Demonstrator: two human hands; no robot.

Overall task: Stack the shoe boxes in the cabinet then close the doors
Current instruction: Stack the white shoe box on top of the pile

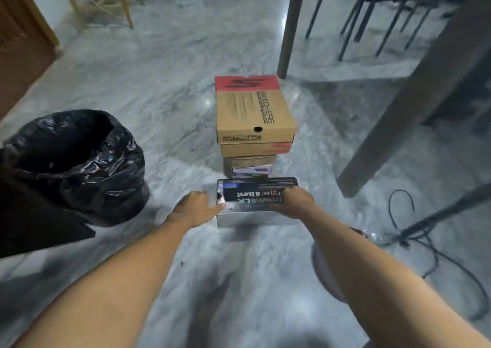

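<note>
A dark grey shoe box point(255, 194) with printed lettering on its lid is in front of me, low over the marble floor. My left hand point(195, 208) grips its left end and my right hand point(295, 204) grips its right end. Just behind it stands a stack of shoe boxes. The top one is a brown cardboard shoe box point(252, 111) with a red end. Under it lie another brown box point(255, 149) and a white printed box point(252, 172). No cabinet is in view.
A bin lined with a black plastic bag point(77, 167) stands at the left. A table leg point(292, 26) and a slanted dark beam point(414, 89) rise at the right, with chairs point(382, 15) behind. Black cables point(414, 238) trail on the floor at the right. A wooden door point(18, 47) is at the far left.
</note>
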